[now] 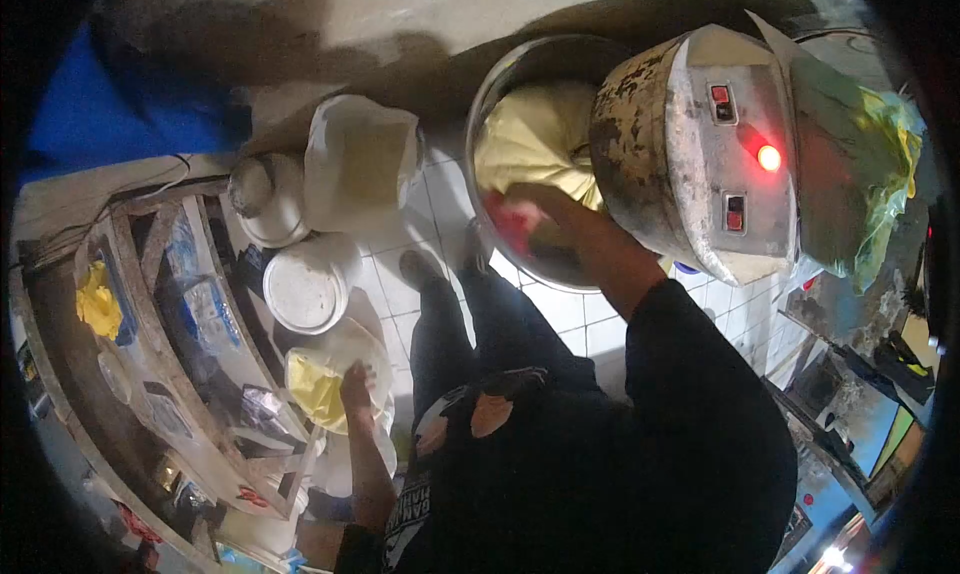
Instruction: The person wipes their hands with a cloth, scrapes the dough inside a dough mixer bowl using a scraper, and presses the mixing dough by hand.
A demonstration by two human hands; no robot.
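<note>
My right hand (pixel 535 206) reaches into a large round metal bowl (pixel 480 79) and is closed around a pink-red object (pixel 510 226), too blurred to identify. Pale yellow dough-like material (pixel 535 139) fills much of the bowl beside that hand. At the lower left, my left hand (pixel 360 386) is at the side of a white container (pixel 358 344), its fingers apart. Inside this container lies a yellow mass (pixel 316 389); whether the hand touches it cannot be made out.
A worn metal machine housing (pixel 705 149) with red switches and a lit red lamp overhangs the bowl. White lidded buckets (pixel 305 284) and an open white sack or bin (pixel 360 159) stand left. A wooden rack (pixel 165 314) holds packets. White tiles (pixel 400 274) cover the floor.
</note>
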